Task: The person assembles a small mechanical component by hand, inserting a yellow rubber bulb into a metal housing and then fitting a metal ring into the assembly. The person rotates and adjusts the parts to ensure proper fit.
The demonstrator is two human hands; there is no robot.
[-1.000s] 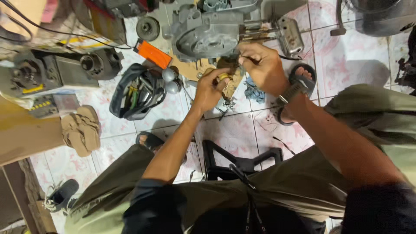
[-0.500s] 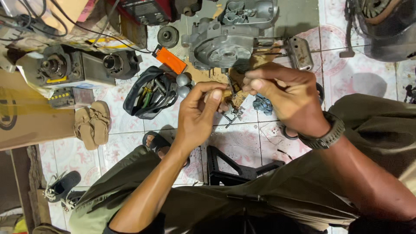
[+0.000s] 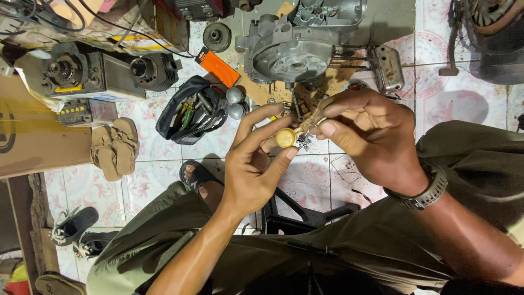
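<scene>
My left hand (image 3: 252, 164) holds a small round brass-coloured part (image 3: 285, 138) between thumb and fingertips, raised in front of me. My right hand (image 3: 371, 136), with a dark wristwatch (image 3: 426, 188) on the wrist, pinches a thin light-coloured tool or pin (image 3: 311, 123) whose tip meets the brass part. Both hands hover above the tiled floor, just below a grey metal engine casing (image 3: 295, 52) that lies on the floor. My knees in olive trousers frame the hands.
An open black tool bag (image 3: 191, 112) with hand tools lies left of the hands, next to an orange flat object (image 3: 219, 68) and two metal knobs (image 3: 236, 102). Engine cylinders (image 3: 109, 71), a cardboard box (image 3: 33, 136), sandals (image 3: 113, 146) and a black stool (image 3: 305, 213) surround me.
Both hands have risen closer to the camera and drawn together. The left hand now shows the round brass part between its fingertips, and the right hand's tool touches it.
</scene>
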